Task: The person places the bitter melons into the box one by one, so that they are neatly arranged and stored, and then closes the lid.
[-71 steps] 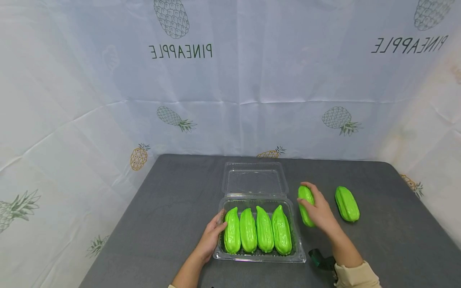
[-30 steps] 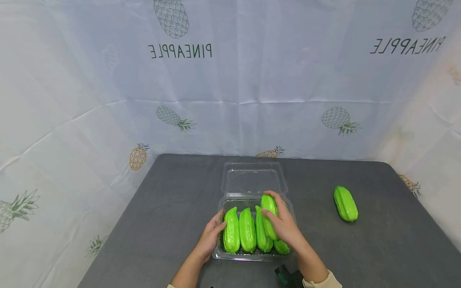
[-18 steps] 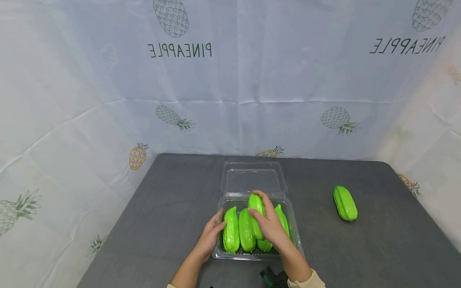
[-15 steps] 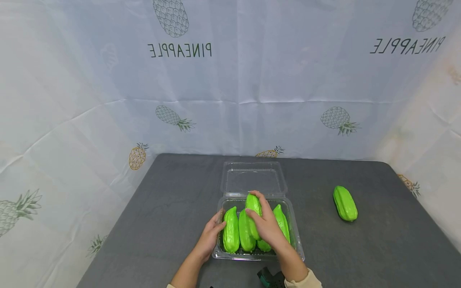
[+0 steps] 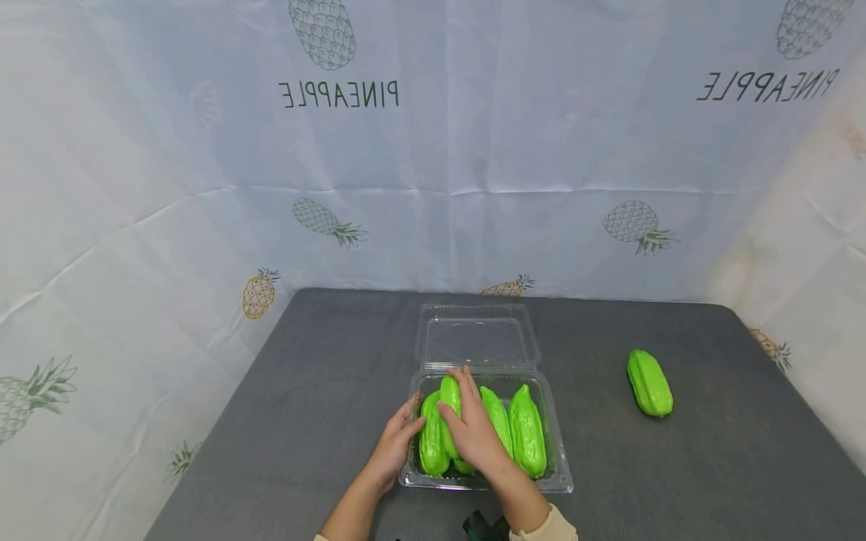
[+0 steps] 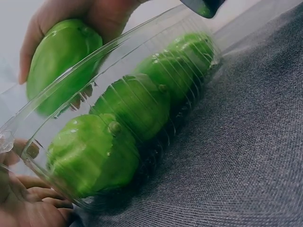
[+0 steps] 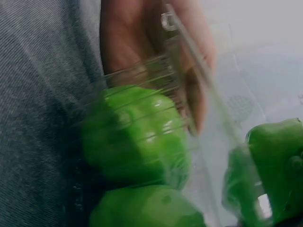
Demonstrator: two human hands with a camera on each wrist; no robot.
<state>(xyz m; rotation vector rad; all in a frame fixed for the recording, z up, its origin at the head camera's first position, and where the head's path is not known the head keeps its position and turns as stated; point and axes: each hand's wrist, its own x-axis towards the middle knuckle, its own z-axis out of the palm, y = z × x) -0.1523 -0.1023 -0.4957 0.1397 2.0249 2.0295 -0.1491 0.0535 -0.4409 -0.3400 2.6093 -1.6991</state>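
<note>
A clear plastic box [image 5: 563, 462] stands with its lid [image 5: 476, 334] laid back; in it several bumpy green bitter melons [image 5: 528, 436] lie side by side. My left hand [image 5: 395, 449] grips the box's left wall, thumb at the rim and fingers outside. My right hand [image 5: 475, 437] holds another bitter melon [image 5: 450, 392], thumb on one side and fingers on the other. In the left wrist view this held melon [image 6: 61, 66] is above the row, partly behind the clear wall. The right hand and held melon partly cover the melons beneath.
One loose bitter melon [image 5: 649, 383] lies on the dark grey table [image 5: 338, 361], to the right of the box. A pineapple-print curtain [image 5: 433, 150] hangs behind the table. A dark device [image 5: 483, 526] is at the right wrist.
My right hand has taken a bitter melon from the table right of the box and carried it left over the row, towards its left end. The left hand has kept its hold.
</note>
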